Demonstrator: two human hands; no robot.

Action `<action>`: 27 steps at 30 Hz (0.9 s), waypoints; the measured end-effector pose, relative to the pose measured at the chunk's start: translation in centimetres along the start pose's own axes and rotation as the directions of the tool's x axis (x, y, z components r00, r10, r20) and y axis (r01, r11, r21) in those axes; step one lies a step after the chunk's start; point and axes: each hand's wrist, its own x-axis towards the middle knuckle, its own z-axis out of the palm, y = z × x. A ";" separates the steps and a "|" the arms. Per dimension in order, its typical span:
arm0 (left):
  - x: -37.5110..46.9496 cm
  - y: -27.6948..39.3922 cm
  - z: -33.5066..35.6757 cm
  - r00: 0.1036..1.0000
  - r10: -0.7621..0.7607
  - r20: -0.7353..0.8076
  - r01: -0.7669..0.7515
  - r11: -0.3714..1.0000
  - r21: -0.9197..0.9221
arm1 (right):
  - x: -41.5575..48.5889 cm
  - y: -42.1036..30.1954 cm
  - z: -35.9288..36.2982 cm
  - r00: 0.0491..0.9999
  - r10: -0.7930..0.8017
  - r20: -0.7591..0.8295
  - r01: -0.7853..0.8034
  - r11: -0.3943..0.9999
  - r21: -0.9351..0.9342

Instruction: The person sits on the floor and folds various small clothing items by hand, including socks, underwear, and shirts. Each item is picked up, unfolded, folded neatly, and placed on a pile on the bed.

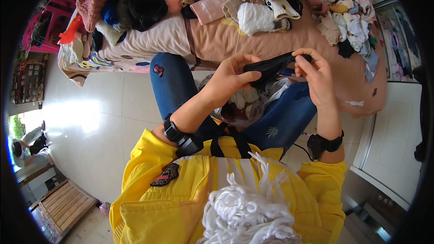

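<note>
A thin, dark piece of black fabric (269, 69), possibly a sock, is stretched between my two hands above my lap. My left hand (234, 74) grips its wider end, thumb on top and fingers behind. At the other end, my right hand (313, 71) pinches the fabric between thumb and fingertips. Below the fabric, between my knees, a clear plastic bag (245, 108) holds crumpled socks or small cloth items. My forearms and the fabric partly hide this bag.
Ahead is a bed with a patterned sheet (217, 44), piled with socks (208, 10); another heap of small clothing (349, 17) lies at right. A pink plastic stool (51, 20) stands left. Further left sits another person (28, 150). A white cabinet (390, 132) borders the right side.
</note>
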 end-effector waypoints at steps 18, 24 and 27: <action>-0.7 -3.5 -4.5 0.989 0.138 0.060 -0.128 0.555 0.822 | -1.0 4.8 -1.4 0.936 0.261 0.238 0.035 0.603 -0.797; 0.1 -2.1 -6.3 0.898 0.433 0.073 -0.283 0.443 0.851 | 0.7 2.0 -4.5 0.991 0.026 0.131 0.060 0.794 -0.605; 0.8 -2.4 -8.8 0.858 0.507 -0.077 -0.291 0.604 0.742 | 2.4 0.6 -8.0 0.987 -0.144 -0.076 0.092 0.882 -0.463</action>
